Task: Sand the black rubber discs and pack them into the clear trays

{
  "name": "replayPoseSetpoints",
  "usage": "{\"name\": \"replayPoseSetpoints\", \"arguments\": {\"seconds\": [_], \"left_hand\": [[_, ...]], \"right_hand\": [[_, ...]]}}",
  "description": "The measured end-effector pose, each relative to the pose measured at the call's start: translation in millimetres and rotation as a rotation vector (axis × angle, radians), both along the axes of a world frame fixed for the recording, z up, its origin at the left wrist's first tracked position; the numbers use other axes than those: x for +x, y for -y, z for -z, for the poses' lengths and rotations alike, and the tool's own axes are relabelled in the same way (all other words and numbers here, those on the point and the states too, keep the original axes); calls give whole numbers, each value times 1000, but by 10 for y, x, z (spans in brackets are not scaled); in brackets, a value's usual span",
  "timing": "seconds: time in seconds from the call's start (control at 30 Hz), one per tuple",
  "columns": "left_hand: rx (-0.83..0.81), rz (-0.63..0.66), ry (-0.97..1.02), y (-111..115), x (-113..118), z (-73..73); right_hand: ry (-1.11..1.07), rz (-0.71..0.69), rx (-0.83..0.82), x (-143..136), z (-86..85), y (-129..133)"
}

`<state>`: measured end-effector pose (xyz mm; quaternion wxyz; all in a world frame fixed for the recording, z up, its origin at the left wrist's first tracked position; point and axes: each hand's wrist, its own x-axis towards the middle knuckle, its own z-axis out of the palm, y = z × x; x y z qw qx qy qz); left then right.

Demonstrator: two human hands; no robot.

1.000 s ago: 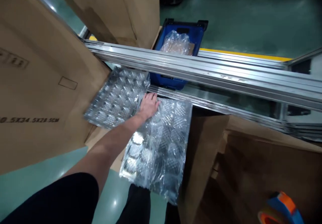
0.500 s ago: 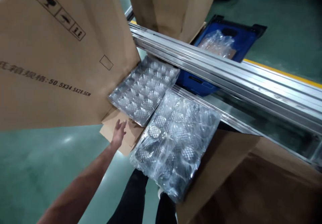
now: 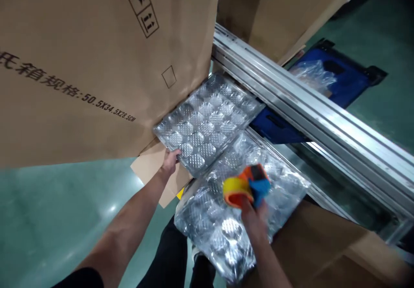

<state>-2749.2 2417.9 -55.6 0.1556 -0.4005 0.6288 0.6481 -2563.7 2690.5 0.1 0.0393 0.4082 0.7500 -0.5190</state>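
Note:
My left hand (image 3: 170, 161) grips the near corner of a clear plastic blister tray (image 3: 208, 124) with several round cavities, which lies tilted against a large cardboard box (image 3: 90, 64). My right hand (image 3: 254, 219) holds a tape dispenser (image 3: 247, 185) with a yellow roll, an orange body and a blue handle. It hovers over a second stack of clear trays wrapped in plastic film (image 3: 236, 210), which rests on a brown cardboard box (image 3: 310, 240).
An aluminium frame rail (image 3: 310, 120) runs diagonally from top centre to lower right. Behind it a blue crate (image 3: 343, 79) holds crumpled plastic. A cardboard flap (image 3: 152, 171) lies under the left tray. Green floor (image 3: 48, 219) spreads at left; my dark-trousered legs are below.
My left hand moved forward from the cardboard flap and took hold of the tray's corner. My right hand came into view with the tape dispenser. The camera swung left.

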Motion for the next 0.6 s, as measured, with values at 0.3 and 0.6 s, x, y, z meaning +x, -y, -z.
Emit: {"name": "replayPoseSetpoints", "arguments": {"seconds": [0.3,0.6], "left_hand": [[-28,-204,-49,886,945,-670],[-9,-284,120,1315,1286,-397]], "right_hand": [[-98,-22,-55,-657,359,569],[-178,-186,56,-747,141,404]]}}
